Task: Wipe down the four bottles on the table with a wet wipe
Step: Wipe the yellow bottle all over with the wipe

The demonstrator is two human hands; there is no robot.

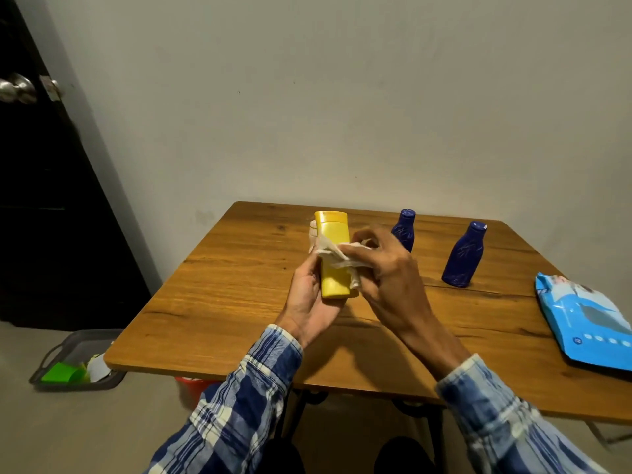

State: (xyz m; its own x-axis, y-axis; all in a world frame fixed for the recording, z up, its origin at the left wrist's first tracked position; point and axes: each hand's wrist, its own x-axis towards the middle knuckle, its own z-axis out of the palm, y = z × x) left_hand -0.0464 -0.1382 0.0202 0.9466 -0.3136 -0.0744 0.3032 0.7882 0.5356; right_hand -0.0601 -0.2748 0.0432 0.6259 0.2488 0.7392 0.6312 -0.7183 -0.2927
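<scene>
Two plaid sleeves reach in from the near edge. Left hand (309, 295) wrapped around the lower end of a yellow bottle (333, 254), holding it up off the wooden table (239, 302), cap end pointing away. Right hand (386, 268) closed on a crumpled white wipe (338, 260), pressing it across the bottle's middle; a loose corner of the wipe hangs beside the bottle's base.

Right edge of the table: a blue wipe packet (588, 323) lying flat, partly cut off by the frame.

Further back, two dark blue bottles standing upright and apart: one (463, 256) to the right of the hands, the other (404, 229) just behind the right hand's fingers. A pale object (313, 230) peeks out behind the yellow bottle, mostly hidden; cannot tell what it is.

On the floor, left of the table: a grey bin (68, 350) holding green scraps and some white paper. Something red (191, 384) under the table edge, unclear.
</scene>
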